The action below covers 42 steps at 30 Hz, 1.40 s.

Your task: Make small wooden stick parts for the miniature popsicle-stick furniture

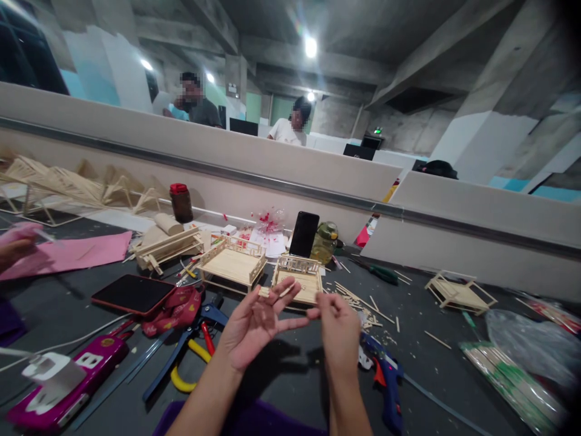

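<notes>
My left hand point(256, 321) is raised palm up with its fingers spread, and a short wooden stick point(273, 293) lies across the fingertips. My right hand point(338, 330) is beside it with fingers curled into a pinch that touches the left hand's lowest finger; I cannot make out what it pinches. Both hands hover just in front of a small stick-built model point(299, 280) on the dark table point(281, 375). A second, larger stick model point(233, 263) stands to its left. Loose sticks point(358, 300) lie to the right of the hands.
Blue glue gun point(385, 378) right of my wrist; blue-and-yellow cutters point(195, 348), a red phone point(134, 293) and a pink phone point(68, 381) to the left. A black phone point(304, 234) stands upright. A bag of sticks point(512, 375) lies right. Another person's hand point(13, 248) is at the far left.
</notes>
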### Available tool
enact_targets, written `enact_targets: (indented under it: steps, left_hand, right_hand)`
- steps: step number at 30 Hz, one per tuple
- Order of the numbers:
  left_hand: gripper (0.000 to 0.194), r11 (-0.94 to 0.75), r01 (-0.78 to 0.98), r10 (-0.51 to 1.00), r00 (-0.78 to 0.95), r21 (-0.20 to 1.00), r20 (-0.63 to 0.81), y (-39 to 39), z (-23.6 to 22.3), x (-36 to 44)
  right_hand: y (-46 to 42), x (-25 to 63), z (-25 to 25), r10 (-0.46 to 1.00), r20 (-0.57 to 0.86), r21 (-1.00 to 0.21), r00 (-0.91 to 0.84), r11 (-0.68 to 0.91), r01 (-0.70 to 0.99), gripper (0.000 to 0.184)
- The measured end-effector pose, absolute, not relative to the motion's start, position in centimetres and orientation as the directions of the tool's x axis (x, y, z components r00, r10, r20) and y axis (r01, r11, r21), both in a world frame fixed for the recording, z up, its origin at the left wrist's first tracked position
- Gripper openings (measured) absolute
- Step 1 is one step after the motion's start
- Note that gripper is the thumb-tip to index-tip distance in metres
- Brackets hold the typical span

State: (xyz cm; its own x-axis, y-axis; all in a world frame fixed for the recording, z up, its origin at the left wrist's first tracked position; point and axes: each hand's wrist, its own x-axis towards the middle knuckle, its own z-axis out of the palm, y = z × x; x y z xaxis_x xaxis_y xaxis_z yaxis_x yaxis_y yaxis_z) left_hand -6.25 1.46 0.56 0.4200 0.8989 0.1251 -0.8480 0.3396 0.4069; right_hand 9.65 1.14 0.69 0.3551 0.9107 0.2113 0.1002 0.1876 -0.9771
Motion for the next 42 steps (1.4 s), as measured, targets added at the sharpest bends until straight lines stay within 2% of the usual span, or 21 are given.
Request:
enact_targets:
  steps: [3, 5, 6, 10, 13, 15, 17, 20, 22, 24, 26, 27, 30, 33, 35, 38, 42]
  left_hand:
    - [0.028, 0.268, -0.881, 0.925, 0.348, 0.390, 0.152, 1.4, 1.1, -6.8]
    - [0.026, 0.239, -0.887, 0.934, 0.321, 0.396, 0.157, 1.2, 1.5, -6.9]
    - [0.025, 0.234, -0.884, 0.935, 0.319, 0.404, 0.157, 1.1, 1.7, -6.8]
    - [0.026, 0.245, -0.854, 0.929, 0.342, 0.459, 0.140, 0.6, 2.1, -6.3]
    - [0.024, 0.268, -0.834, 0.925, 0.362, 0.482, 0.113, 0.4, 2.1, -6.1]
    - [0.021, 0.286, -0.827, 0.915, 0.385, 0.484, 0.118, 0.3, 2.1, -6.2]
    - [0.020, 0.293, -0.829, 0.904, 0.403, 0.475, 0.145, 0.4, 2.1, -6.3]
    - [0.020, 0.274, -0.857, 0.919, 0.367, 0.436, 0.142, 0.7, 2.0, -6.6]
    - [0.023, 0.254, -0.886, 0.949, 0.307, 0.387, 0.079, 1.0, 1.7, -6.8]
    - [0.027, 0.237, -0.913, 0.969, 0.247, 0.332, -0.014, 1.5, 1.4, -6.9]
    - [0.027, 0.233, -0.921, 0.972, 0.212, 0.311, -0.101, 1.9, 1.0, -6.9]
    - [0.026, 0.242, -0.914, 0.969, 0.209, 0.327, -0.133, 2.0, 0.9, -6.8]
    - [0.020, 0.276, -0.831, 0.960, 0.214, 0.482, -0.182, 2.2, 0.4, -6.2]
    - [0.018, 0.261, -0.661, 0.965, 0.173, 0.704, -0.195, 2.2, 0.0, -5.5]
    - [0.024, 0.239, -0.557, 0.971, 0.151, 0.795, -0.186, 2.1, -0.3, -5.1]
    - [0.027, 0.230, -0.500, 0.971, 0.169, 0.835, -0.166, 2.1, -0.6, -4.5]
    - [0.024, 0.237, -0.502, 0.967, 0.204, 0.831, -0.152, 1.9, -1.0, -4.0]
  right_hand:
    - [1.2, 11.1, 0.9, 0.708, 0.357, -0.925, 0.609, 0.359, 0.125, 0.026]
    - [1.2, 11.3, 1.0, 0.649, 0.411, -0.900, 0.640, 0.402, 0.170, 0.026]
    - [1.1, 11.2, 1.1, 0.664, 0.430, -0.896, 0.612, 0.396, 0.201, 0.030]
    - [0.5, 9.2, 1.4, 0.863, 0.422, -0.897, 0.277, 0.353, 0.267, 0.040]
    - [0.0, 7.6, 1.6, 0.965, 0.255, -0.950, -0.055, 0.261, 0.174, 0.031]
    - [-0.2, 7.3, 1.7, 0.980, 0.177, -0.974, -0.095, 0.188, 0.130, 0.026]
    - [-0.4, 7.9, 1.9, 0.968, 0.221, -0.971, 0.121, 0.206, 0.121, 0.028]
    - [-0.6, 9.9, 2.3, 0.768, 0.302, -0.948, 0.565, 0.306, 0.091, 0.031]
    - [-0.8, 11.1, 2.7, 0.627, 0.314, -0.922, 0.713, 0.379, 0.073, 0.035]
    - [-0.9, 11.6, 3.1, 0.533, 0.387, -0.890, 0.753, 0.429, 0.154, 0.030]
    - [-0.9, 11.6, 3.3, 0.479, 0.535, -0.835, 0.696, 0.423, 0.352, 0.022]
    - [-0.9, 11.5, 3.3, 0.475, 0.610, -0.791, 0.634, 0.411, 0.453, 0.025]
    - [-0.9, 10.9, 2.9, 0.521, 0.711, -0.689, 0.472, 0.384, 0.615, 0.018]
    - [-0.6, 10.8, 2.3, 0.609, 0.675, -0.702, 0.416, 0.358, 0.616, 0.018]
    - [-0.4, 10.8, 2.1, 0.672, 0.663, -0.687, 0.329, 0.372, 0.625, 0.018]
    - [-0.1, 10.9, 2.1, 0.742, 0.658, -0.610, 0.131, 0.422, 0.671, 0.026]
    - [0.0, 10.4, 2.2, 0.822, 0.567, -0.553, -0.046, 0.422, 0.718, 0.014]
